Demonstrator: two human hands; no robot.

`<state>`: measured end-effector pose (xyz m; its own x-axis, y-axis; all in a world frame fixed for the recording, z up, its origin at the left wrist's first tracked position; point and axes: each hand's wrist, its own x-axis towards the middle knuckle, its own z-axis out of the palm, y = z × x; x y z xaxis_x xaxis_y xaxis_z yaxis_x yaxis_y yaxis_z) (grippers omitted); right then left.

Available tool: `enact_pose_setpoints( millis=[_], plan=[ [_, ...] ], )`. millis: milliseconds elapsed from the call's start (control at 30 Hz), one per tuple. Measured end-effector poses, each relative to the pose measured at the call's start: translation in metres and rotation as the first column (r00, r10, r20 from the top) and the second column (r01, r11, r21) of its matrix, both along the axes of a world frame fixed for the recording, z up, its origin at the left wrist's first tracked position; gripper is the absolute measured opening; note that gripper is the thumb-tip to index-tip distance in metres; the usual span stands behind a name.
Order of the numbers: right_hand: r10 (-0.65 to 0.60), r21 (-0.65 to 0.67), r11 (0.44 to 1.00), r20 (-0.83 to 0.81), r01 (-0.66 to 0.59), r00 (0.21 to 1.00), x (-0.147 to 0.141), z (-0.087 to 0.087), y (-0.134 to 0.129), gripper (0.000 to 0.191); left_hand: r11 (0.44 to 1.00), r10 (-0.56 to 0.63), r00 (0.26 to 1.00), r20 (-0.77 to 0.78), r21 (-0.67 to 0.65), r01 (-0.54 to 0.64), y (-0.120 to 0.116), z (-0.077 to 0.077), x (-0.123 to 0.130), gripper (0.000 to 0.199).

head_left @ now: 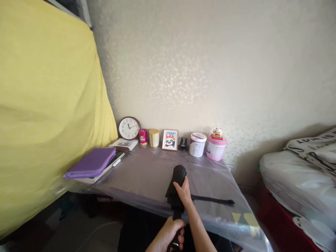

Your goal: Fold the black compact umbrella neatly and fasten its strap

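Observation:
A folded black umbrella (pixel 171 191) points away from me over the near edge of the table. My left hand (pixel 172 229) is wrapped round its dark handle, close to the bottom of the view. Farther up, my right hand (pixel 183 190) grips the folded canopy from the right side, thumb lying across the fabric. A loose black strap (pixel 214 200) stretches from the umbrella to the right across the tabletop.
The table (pixel 147 175) has a plastic cover. Along the wall stand a clock (pixel 129 128), tins, a framed panda picture (pixel 170 140) and tubs. Purple folders (pixel 90 162) lie at left, beside a yellow cloth (pixel 52 105). Bedding (pixel 294 175) is at right.

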<state>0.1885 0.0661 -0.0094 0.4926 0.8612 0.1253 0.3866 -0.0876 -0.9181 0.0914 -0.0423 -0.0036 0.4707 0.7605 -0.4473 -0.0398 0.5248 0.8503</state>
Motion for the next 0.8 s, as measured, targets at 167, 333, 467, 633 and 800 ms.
enact_pose_setpoints(
  millis=[167, 333, 467, 633, 800],
  plan=[
    [-0.014, 0.044, 0.999, -0.094, 0.018, 0.995, -0.002, -0.001, -0.001, 0.076, 0.990, 0.088, 0.975, -0.206, 0.124, -0.063, 0.006, 0.001, 0.005, 0.030],
    [-0.038, 0.052, 0.997, -0.228, 0.052, 0.973, -0.006, 0.006, -0.007, 0.074, 0.973, 0.167, 0.952, -0.256, 0.199, -0.117, 0.011, 0.006, -0.002, 0.056],
    [0.012, 0.071, 0.997, -0.419, 0.020, 0.908, -0.005, 0.015, -0.013, 0.070, 0.975, 0.132, 0.969, -0.209, 0.203, -0.089, 0.015, 0.012, -0.006, 0.045],
    [0.140, 0.105, 0.990, -0.668, -0.094, 0.731, 0.000, 0.026, -0.017, 0.061, 0.993, 0.028, 0.998, -0.049, 0.113, -0.022, 0.015, 0.020, -0.003, 0.031],
    [0.221, 0.127, 0.975, -0.668, -0.183, 0.711, 0.002, 0.028, -0.014, 0.062, 0.993, 0.068, 0.998, -0.010, 0.095, -0.067, 0.012, 0.022, 0.005, 0.024]
  ],
)
